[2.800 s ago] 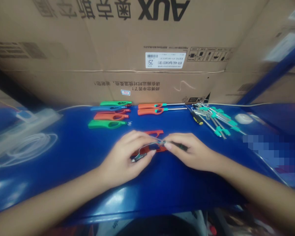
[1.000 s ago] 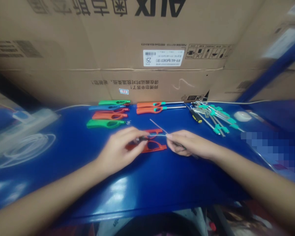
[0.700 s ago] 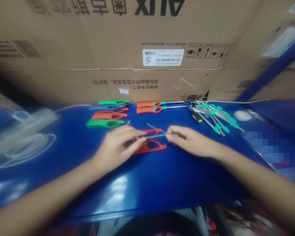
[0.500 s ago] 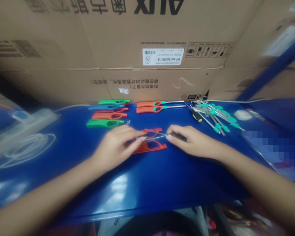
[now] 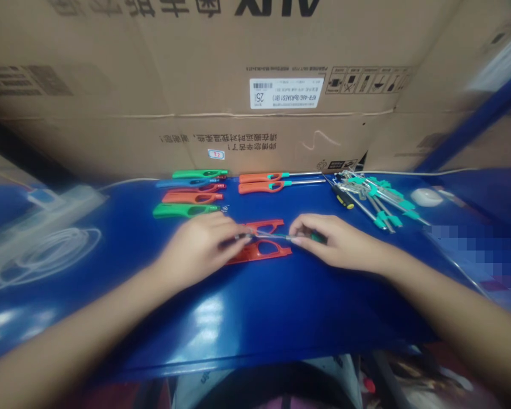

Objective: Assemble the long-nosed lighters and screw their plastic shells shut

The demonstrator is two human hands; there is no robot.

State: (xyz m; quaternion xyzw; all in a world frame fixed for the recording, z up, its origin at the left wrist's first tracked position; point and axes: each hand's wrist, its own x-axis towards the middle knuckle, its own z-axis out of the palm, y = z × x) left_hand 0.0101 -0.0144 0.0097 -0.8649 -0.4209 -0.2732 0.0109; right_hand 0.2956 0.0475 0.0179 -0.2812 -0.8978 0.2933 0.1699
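Pinching a thin rod point(image 5: 267, 234) at both ends, the left hand point(image 5: 202, 245) closes its fingertips on the dark left end and the right hand point(image 5: 334, 245) grips the green-tipped right end. The rod lies just above two red shell halves point(image 5: 264, 251) on the blue table point(image 5: 255, 324).

Behind it stands a cardboard box point(image 5: 111, 85) printed upside down. Its large black letters are cut by the top edge. A white label point(image 5: 284, 92) carries a barcode and "25", handling pictograms sit to its right, and a line of Chinese characters runs below. A small sticker point(image 5: 216, 154) is too blurred to read.

Along the far edge lie coloured handles point(image 5: 189, 196), two orange lighters point(image 5: 266, 182), a screwdriver point(image 5: 344, 199) and teal-tipped rods point(image 5: 378, 199). White tubing point(image 5: 46, 255) coils at the left. Bare blue surface stretches from the hands to the near edge.
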